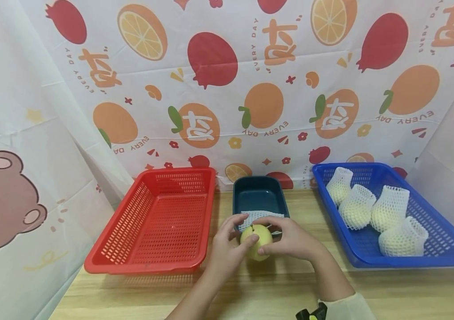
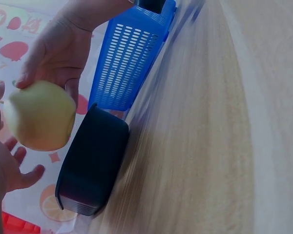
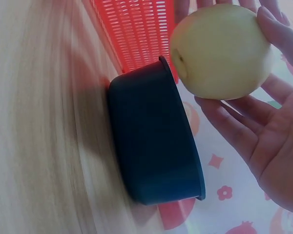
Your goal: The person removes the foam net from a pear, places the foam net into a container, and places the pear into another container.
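Observation:
A round yellow pear (image 1: 262, 242) with a short stem is held up between both hands, in front of a dark teal box (image 1: 260, 195). My left hand (image 1: 227, 244) lies along its left side, thumb over the front; the left wrist view shows some left fingers (image 2: 27, 178) spread below it. On the other side, my right hand (image 1: 292, 240) grips the pear with thumb and fingers, also seen around the pear (image 3: 222, 51) in the right wrist view. White foam netting (image 1: 256, 217) lies at the near end of the box, partly hidden by the hands and pear.
To the left stands a red basket (image 1: 147, 269) with nothing visible in it. At the right, a blue basket (image 1: 340, 238) contains several pears in white foam nets (image 1: 391, 209). A fruit-printed cloth (image 1: 227, 106) hangs behind the wooden table (image 1: 283, 293).

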A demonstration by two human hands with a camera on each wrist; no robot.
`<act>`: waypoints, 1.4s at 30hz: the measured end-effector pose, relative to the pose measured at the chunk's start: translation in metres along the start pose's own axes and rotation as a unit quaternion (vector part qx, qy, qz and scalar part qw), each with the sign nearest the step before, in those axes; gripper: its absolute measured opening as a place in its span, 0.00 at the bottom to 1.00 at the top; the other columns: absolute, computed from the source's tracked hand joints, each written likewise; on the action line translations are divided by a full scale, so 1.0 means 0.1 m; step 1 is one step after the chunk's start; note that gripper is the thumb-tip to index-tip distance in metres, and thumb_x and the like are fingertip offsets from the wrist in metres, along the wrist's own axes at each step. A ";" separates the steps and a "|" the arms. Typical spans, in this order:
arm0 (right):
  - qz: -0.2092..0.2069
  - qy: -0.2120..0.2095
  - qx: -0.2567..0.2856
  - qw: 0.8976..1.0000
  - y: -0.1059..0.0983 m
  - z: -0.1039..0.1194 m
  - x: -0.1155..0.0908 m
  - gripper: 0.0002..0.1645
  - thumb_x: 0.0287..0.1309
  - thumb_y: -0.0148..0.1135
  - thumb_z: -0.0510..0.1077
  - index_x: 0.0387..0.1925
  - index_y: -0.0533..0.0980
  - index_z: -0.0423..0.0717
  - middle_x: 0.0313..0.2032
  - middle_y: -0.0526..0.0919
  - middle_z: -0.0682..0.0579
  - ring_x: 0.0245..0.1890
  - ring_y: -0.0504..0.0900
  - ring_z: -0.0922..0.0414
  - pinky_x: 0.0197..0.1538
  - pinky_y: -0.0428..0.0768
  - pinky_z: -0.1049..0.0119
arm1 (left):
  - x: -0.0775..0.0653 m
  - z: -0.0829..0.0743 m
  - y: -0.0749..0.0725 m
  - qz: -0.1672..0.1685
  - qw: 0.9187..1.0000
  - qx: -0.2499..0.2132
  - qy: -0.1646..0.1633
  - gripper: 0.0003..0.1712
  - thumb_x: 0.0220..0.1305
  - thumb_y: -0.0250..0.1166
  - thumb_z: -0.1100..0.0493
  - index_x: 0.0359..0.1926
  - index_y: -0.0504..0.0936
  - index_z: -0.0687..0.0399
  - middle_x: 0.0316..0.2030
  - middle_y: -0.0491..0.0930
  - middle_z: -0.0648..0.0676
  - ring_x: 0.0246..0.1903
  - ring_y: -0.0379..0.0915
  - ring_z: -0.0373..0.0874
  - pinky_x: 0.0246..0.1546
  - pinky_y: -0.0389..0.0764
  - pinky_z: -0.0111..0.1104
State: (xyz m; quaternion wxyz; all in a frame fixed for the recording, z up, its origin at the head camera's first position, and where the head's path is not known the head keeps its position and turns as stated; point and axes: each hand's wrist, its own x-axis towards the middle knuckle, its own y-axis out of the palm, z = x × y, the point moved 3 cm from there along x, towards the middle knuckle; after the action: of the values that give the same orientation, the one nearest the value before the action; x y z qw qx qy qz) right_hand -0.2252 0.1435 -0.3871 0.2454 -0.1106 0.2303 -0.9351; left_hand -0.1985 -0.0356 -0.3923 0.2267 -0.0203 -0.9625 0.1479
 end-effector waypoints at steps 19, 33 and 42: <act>-0.020 -0.015 0.020 1.000 -0.02 0.11 -0.02 0.33 0.48 0.71 0.53 0.57 0.70 0.67 0.54 0.74 0.57 0.50 0.75 0.51 0.46 0.81 0.63 | -0.02 0.01 0.00 0.028 0.994 -0.075 -0.078 0.28 0.55 0.68 0.46 0.56 0.73 0.41 0.53 0.72 0.46 0.51 0.69 0.45 0.44 0.79 0.33; 0.018 -0.081 0.126 0.989 0.04 0.26 -0.02 0.35 0.60 0.61 0.43 0.67 0.61 0.62 0.67 0.63 0.55 0.65 0.65 0.46 0.56 0.76 0.56 | 0.02 -0.17 -0.17 0.021 0.993 -0.101 -0.054 0.24 0.65 0.60 0.52 0.61 0.70 0.43 0.57 0.74 0.48 0.56 0.70 0.44 0.44 0.79 0.31; -0.030 -0.091 0.134 0.986 0.15 0.37 0.07 0.37 0.53 0.67 0.43 0.64 0.65 0.58 0.63 0.67 0.56 0.58 0.71 0.49 0.50 0.80 0.63 | 0.05 -0.28 -0.31 0.005 0.996 -0.078 -0.035 0.22 0.66 0.58 0.50 0.60 0.70 0.41 0.56 0.73 0.46 0.57 0.68 0.43 0.46 0.78 0.34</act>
State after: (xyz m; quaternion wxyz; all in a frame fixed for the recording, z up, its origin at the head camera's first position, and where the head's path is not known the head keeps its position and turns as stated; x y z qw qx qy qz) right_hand -0.2134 0.1140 -0.3615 0.2498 -0.1679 0.0761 -0.9506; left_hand -0.1895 -0.0574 -0.3573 0.1901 -0.0374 -0.9783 0.0740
